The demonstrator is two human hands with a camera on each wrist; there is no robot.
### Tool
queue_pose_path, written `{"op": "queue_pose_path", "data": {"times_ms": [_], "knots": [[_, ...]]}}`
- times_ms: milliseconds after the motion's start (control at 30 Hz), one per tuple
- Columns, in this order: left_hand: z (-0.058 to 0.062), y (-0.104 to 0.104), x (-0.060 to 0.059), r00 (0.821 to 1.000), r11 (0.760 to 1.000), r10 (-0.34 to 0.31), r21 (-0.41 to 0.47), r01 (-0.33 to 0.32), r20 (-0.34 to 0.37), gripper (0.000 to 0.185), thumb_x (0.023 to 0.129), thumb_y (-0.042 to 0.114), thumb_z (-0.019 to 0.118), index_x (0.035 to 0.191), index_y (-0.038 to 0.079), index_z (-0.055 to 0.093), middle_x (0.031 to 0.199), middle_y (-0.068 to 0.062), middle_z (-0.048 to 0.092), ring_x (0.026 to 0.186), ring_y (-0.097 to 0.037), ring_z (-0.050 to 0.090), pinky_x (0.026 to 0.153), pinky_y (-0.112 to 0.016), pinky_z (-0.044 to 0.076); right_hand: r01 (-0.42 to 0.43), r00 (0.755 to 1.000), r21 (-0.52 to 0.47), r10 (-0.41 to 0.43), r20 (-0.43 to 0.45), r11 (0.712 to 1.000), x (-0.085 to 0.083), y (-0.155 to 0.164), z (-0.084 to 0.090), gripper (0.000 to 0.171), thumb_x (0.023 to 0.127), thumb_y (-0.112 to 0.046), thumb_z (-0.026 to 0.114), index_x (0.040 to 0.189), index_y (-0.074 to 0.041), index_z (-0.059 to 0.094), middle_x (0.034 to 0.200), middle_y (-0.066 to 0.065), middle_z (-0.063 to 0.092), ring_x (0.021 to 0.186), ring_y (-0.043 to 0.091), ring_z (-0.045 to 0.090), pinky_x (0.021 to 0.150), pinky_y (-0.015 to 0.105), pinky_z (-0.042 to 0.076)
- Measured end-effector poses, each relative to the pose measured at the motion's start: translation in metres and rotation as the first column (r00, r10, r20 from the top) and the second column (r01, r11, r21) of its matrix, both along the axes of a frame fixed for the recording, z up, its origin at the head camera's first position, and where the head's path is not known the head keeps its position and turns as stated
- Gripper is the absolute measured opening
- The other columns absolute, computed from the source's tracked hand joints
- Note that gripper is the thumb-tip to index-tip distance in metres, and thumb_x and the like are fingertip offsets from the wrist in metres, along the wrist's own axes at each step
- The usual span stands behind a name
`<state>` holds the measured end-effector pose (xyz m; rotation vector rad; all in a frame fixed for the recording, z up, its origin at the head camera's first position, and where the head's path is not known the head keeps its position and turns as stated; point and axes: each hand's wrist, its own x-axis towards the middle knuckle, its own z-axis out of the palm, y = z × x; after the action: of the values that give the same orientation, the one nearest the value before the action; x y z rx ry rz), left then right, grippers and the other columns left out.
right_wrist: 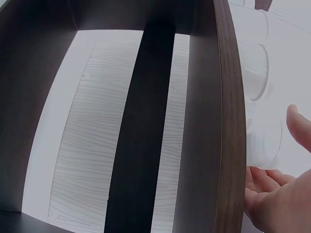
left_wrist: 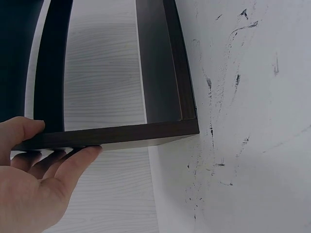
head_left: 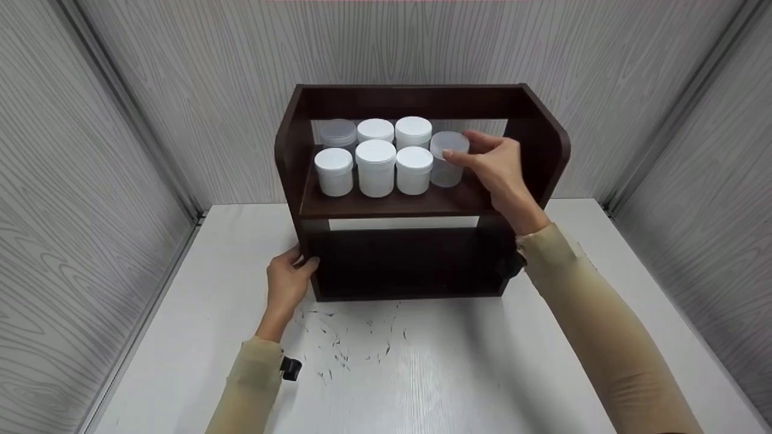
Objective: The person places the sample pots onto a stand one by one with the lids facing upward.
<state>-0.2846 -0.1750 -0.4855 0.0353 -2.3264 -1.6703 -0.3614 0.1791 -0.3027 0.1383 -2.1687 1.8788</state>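
Note:
A translucent lidded jar (head_left: 447,169) is at the right end of the front row on the upper board of a dark brown shelf (head_left: 392,208). My right hand (head_left: 497,166) holds this jar near its lid, thumb at the front and fingers at its right rear side. In the right wrist view the fingers (right_wrist: 265,179) meet the jar's side, and the shelf edge hides its lower part. My left hand (head_left: 288,283) grips the shelf's left side panel low down. From the left wrist view, the thumb (left_wrist: 34,127) lies inside the panel and the other fingers outside.
Several white lidded jars (head_left: 376,172) stand in two rows left of the held jar, with a greyish translucent jar (head_left: 338,134) at the back left. The shelf stands on a white table (head_left: 422,367) with dark scuffs. Wood-grain walls (head_left: 108,241) surround it.

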Motion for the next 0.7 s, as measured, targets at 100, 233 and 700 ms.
{"op": "queue_pose_path", "data": {"times_ms": [100, 233, 700], "knots": [[0.001, 0.000, 0.000, 1.000, 1.000, 0.003, -0.002, -0.003, 0.001, 0.051, 0.100, 0.011, 0.067, 0.143, -0.014, 0.055, 0.143, -0.030, 0.059, 0.127, -0.043, 0.062, 0.102, -0.045, 0.056, -0.005, 1.000, -0.002, 0.005, -0.006, 1.000, -0.001, -0.001, 0.000, 0.072, 0.078, -0.018, 0.096, 0.139, 0.004, 0.065, 0.123, 0.018, 0.073, 0.111, 0.022, 0.069, 0.098, 0.030, 0.055], [0.001, 0.000, 0.000, 1.000, 1.000, 0.006, -0.003, -0.006, 0.001, 0.050, 0.100, 0.011, 0.068, 0.142, -0.013, 0.056, 0.143, -0.029, 0.059, 0.127, -0.043, 0.063, 0.102, -0.045, 0.056, -0.009, 1.000, -0.004, 0.009, -0.016, 1.000, -0.001, -0.002, 0.001, 0.072, 0.079, -0.017, 0.095, 0.140, 0.005, 0.064, 0.121, 0.019, 0.074, 0.110, 0.023, 0.070, 0.097, 0.030, 0.056], [0.001, 0.000, 0.001, 1.000, 1.000, 0.013, -0.006, -0.013, 0.004, 0.050, 0.099, 0.012, 0.069, 0.142, -0.012, 0.057, 0.143, -0.028, 0.060, 0.126, -0.041, 0.064, 0.100, -0.044, 0.057, -0.015, 0.999, -0.015, 0.014, -0.049, 1.000, 0.011, -0.003, 0.003, 0.076, 0.080, -0.014, 0.093, 0.146, 0.005, 0.058, 0.143, 0.018, 0.064, 0.126, 0.023, 0.063, 0.105, 0.028, 0.052]]}}
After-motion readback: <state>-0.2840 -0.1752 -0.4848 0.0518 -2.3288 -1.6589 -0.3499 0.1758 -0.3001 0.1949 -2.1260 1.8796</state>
